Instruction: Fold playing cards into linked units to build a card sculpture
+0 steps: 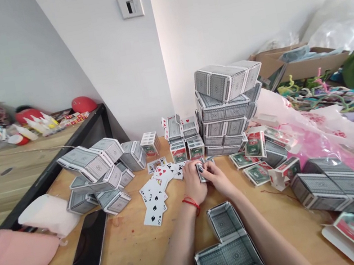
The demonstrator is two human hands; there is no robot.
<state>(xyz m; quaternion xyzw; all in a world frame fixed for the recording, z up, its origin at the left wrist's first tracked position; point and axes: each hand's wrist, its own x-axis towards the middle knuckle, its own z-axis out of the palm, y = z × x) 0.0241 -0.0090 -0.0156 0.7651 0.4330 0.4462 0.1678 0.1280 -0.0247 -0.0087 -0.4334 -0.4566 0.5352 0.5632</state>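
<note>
My left hand (pixel 194 184) and my right hand (pixel 217 176) meet at the middle of the wooden table (pixel 133 254), both closed on a small folded stack of playing cards (pixel 201 171) with grey patterned backs. A red string circles my left wrist. Face-up loose cards (pixel 155 195) lie spread just left of my left hand. Between my forearms sits an L-shaped block of card cubes (pixel 230 251). Behind my hands stands a tall stack of card cubes (pixel 225 108), with small cubes and card boxes (pixel 184 142) in front of it.
A heap of card blocks (pixel 99 176) lies at the left, a dark phone (pixel 88 251) in front of it. Card boxes (pixel 257 159), another card block (pixel 333 187), pink plastic and craft clutter fill the right. A second desk (pixel 15 165) stands far left.
</note>
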